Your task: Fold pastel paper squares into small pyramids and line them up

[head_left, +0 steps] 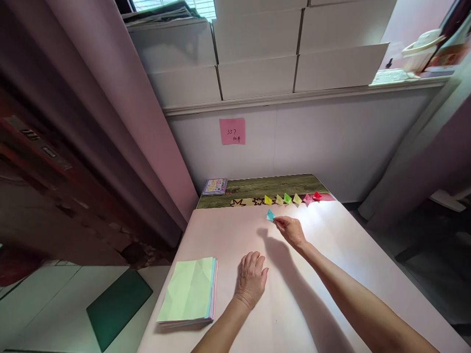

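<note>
Right of centre, the right hand (290, 230) pinches a blue paper (270, 214), below a row of six folded papers (287, 198). The left hand (252, 278) rests palm-down on the table (226, 233), lower centre. A paper stack (187, 291) lies lower left; a pink note (232, 131) hangs upper centre.

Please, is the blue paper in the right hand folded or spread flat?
Folded: the blue paper in the right hand shows a small, pointed shape, unlike the stacked sheets.

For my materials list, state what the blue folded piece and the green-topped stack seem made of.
Blue folded piece: probably thin paper, given its crisp points; finish unclear. Green-topped stack: likely matte paper, with thin layered edges and faint creases.
</note>
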Tool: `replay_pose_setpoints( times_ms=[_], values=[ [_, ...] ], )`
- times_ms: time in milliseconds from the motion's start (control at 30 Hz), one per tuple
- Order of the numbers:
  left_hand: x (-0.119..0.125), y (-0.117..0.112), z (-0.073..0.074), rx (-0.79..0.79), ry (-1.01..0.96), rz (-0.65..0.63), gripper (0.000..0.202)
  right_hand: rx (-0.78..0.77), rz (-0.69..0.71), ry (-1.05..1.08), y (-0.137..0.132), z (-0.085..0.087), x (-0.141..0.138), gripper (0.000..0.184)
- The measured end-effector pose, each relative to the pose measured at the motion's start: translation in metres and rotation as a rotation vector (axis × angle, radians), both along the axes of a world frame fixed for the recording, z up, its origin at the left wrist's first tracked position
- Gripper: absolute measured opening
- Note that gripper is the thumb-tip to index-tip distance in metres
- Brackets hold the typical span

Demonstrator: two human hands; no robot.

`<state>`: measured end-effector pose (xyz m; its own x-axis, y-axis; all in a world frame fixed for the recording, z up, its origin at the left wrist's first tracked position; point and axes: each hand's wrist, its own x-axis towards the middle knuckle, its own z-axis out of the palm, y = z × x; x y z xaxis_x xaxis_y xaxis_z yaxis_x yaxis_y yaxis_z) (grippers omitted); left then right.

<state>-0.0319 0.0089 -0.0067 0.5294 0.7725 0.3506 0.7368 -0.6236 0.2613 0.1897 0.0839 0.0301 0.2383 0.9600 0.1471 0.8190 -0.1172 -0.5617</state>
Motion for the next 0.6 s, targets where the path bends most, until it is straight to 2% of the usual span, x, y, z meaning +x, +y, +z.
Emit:
replay_pose_setpoints(
  times_ms=[167, 333, 467, 533, 600],
  values=[
    [0.001, -0.001, 0.008, 0.041, 0.037, 0.008, 0.025, -0.042, -0.058, -0.018, 0.068, 0.003, -0.021, 0.032],
    [0.0, -0.002, 0.007, 0.047, 0.043, 0.028, 0.02, -0.089, -0.102, 0.005, 0.113, 0.0, -0.036, 0.03],
    [0.0, -0.002, 0.006, 0.083, 0.058, 0.033, 0.019, -0.084, -0.13, 0.079, 0.127, -0.004, -0.04, 0.031],
    [-0.001, -0.001, 0.005, 0.079, 0.054, 0.038, 0.02, -0.051, -0.124, 0.13, 0.122, -0.004, -0.04, 0.037],
    [-0.001, -0.001, 0.005, 0.059, 0.044, 0.039, 0.021, -0.008, -0.107, 0.192, 0.105, -0.003, -0.04, 0.042]
  ],
)
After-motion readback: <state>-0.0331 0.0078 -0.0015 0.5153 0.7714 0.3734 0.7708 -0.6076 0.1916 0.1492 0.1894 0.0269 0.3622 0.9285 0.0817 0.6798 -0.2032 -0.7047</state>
